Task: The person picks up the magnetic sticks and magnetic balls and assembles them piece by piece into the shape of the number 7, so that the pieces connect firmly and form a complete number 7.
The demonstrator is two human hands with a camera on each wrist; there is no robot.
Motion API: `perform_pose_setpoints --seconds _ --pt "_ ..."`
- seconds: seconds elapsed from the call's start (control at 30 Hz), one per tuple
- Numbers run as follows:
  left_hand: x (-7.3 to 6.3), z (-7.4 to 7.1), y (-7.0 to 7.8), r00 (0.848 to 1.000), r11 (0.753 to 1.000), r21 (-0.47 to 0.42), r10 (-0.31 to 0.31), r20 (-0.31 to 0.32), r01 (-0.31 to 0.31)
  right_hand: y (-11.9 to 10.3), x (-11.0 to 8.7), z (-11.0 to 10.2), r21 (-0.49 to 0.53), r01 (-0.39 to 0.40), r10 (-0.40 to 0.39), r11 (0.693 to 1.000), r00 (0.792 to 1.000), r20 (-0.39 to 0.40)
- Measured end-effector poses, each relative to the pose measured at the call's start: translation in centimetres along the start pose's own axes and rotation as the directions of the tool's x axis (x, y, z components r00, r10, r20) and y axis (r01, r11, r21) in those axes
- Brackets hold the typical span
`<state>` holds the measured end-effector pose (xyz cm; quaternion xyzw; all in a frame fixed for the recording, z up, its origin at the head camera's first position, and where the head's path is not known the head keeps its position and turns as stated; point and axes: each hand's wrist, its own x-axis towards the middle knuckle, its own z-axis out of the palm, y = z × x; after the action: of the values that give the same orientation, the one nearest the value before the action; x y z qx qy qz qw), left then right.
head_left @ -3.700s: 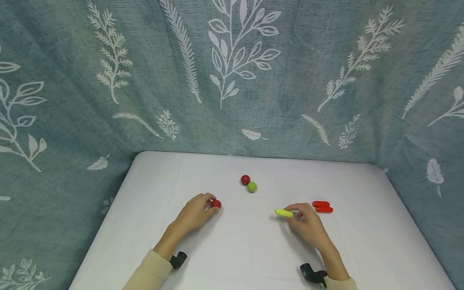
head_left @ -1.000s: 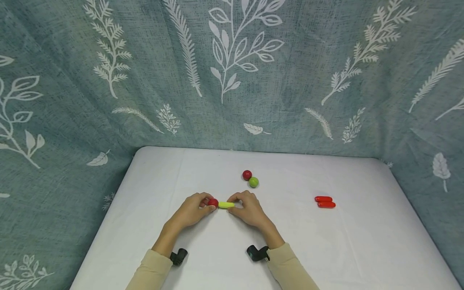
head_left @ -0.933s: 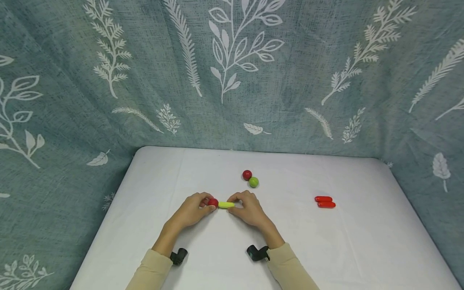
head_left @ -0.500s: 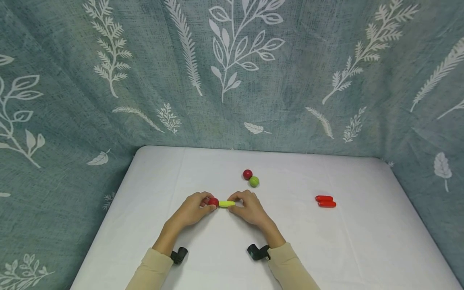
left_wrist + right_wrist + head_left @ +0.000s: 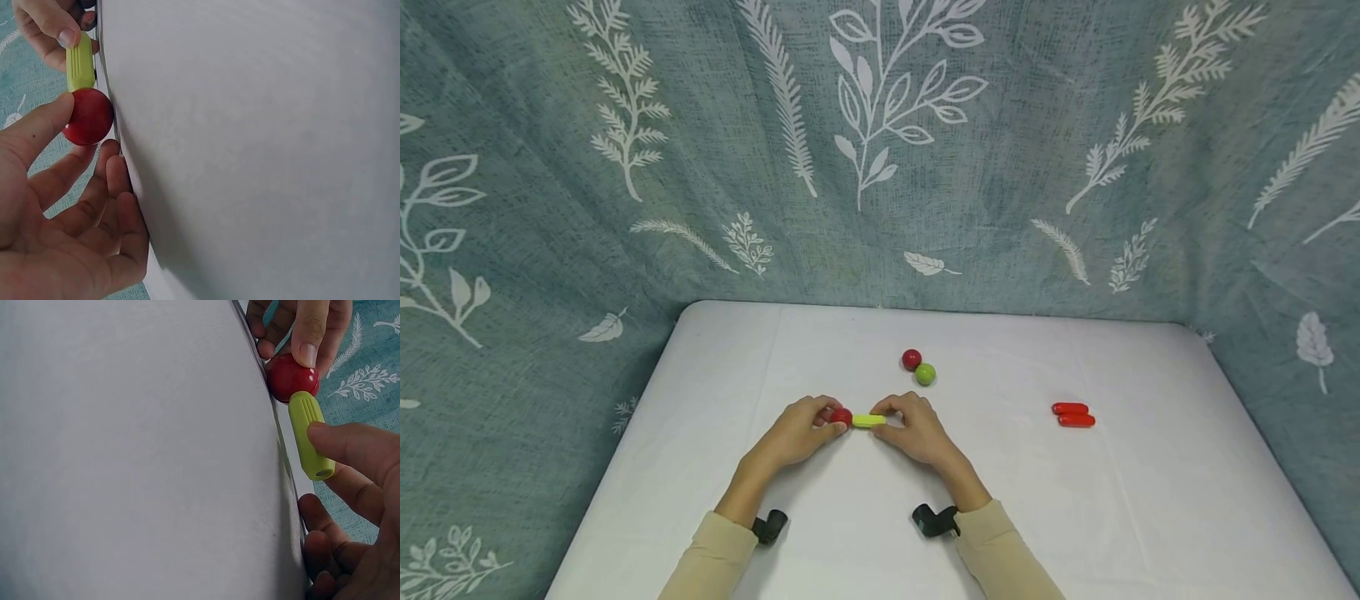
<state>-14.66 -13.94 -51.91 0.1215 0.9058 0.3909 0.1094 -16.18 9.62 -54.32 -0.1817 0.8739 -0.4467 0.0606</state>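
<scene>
Near the middle of the table, my left hand (image 5: 797,432) pinches a glossy red ball (image 5: 842,417) between thumb and fingers. My right hand (image 5: 919,433) grips a short yellow-green rod (image 5: 865,421) from the other side. One end of the rod meets the ball, so the two line up sideways. In the left wrist view the thumb presses the ball (image 5: 91,119), and the ribbed rod (image 5: 79,65) stands against it. Lengthwise grooves and a small dark dot on the free end show on the rod (image 5: 304,440) in the right wrist view.
Beyond my hands, another red ball (image 5: 912,359) and a green ball (image 5: 925,374) sit side by side. To the right lie two red rods (image 5: 1071,408), one alongside the other. A white cloth covers the table (image 5: 1150,500); a teal leaf-patterned curtain (image 5: 1000,167) hangs behind.
Since the oldest frame, my right hand has carried the yellow-green rod left until its end met the red ball. Over the last second both hands stay nearly still.
</scene>
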Motion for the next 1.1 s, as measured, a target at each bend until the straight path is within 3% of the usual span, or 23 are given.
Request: perform_pose_setpoints --seconds 0.27,0.47,0.7,0.9,1.1 --pt "0.2 0.1 -0.1 1.000 1.000 -0.017 -0.019 0.002 0.019 -0.2 -0.6 -0.8 0.043 -0.031 0.031 0.999 1.000 -0.005" --pt "0.2 0.0 -0.1 1.000 1.000 -0.011 -0.026 0.001 0.026 -0.1 -1.3 -2.1 0.084 -0.061 0.068 0.995 0.994 -0.082" --pt "0.0 0.0 -0.1 1.000 1.000 -0.017 -0.025 -0.002 0.025 0.8 -1.3 -4.0 0.116 -0.103 0.123 0.988 0.975 -0.182" --pt "-0.1 -0.1 -0.1 1.000 0.999 -0.020 -0.025 -0.002 0.025 1.6 -0.6 -5.3 0.119 -0.094 0.123 0.988 0.957 -0.261" --pt "-0.1 0.0 0.0 1.000 1.000 -0.024 -0.021 -0.002 0.021 2.4 0.3 -6.0 0.110 -0.116 0.144 0.987 0.942 -0.303"
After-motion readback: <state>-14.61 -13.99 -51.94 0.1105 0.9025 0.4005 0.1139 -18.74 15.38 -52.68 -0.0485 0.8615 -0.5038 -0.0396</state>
